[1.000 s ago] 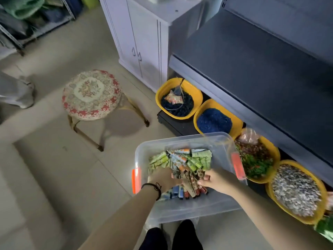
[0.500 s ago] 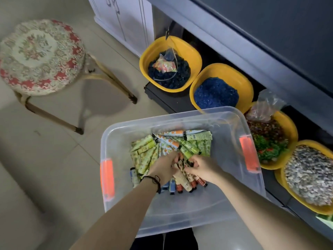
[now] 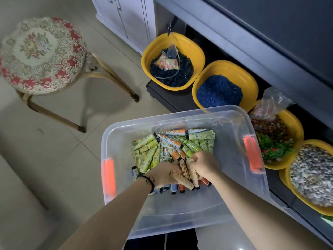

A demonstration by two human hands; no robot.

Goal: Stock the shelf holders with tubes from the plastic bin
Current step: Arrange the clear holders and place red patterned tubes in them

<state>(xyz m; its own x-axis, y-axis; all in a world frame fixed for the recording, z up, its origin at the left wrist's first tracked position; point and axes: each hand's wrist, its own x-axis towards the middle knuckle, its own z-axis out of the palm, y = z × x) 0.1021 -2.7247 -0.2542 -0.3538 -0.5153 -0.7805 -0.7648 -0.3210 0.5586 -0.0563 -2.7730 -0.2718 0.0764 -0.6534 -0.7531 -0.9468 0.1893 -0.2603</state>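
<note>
Fingers [image 3: 177, 169] of both hands clutch tubes [image 3: 187, 175] in bin [image 3: 180, 213].

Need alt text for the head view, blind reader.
Both hands, left hand and right hand, gather patterned tubes inside a clear plastic bin. Yellow tubs of gravel sit under a dark shelf; an embroidered stool stands left.

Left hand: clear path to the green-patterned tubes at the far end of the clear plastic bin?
Probably yes. The left hand is already inside the open clear plastic bin, closed on brown tubes; the green-patterned tubes lie uncovered just beyond it, nothing between.
</note>
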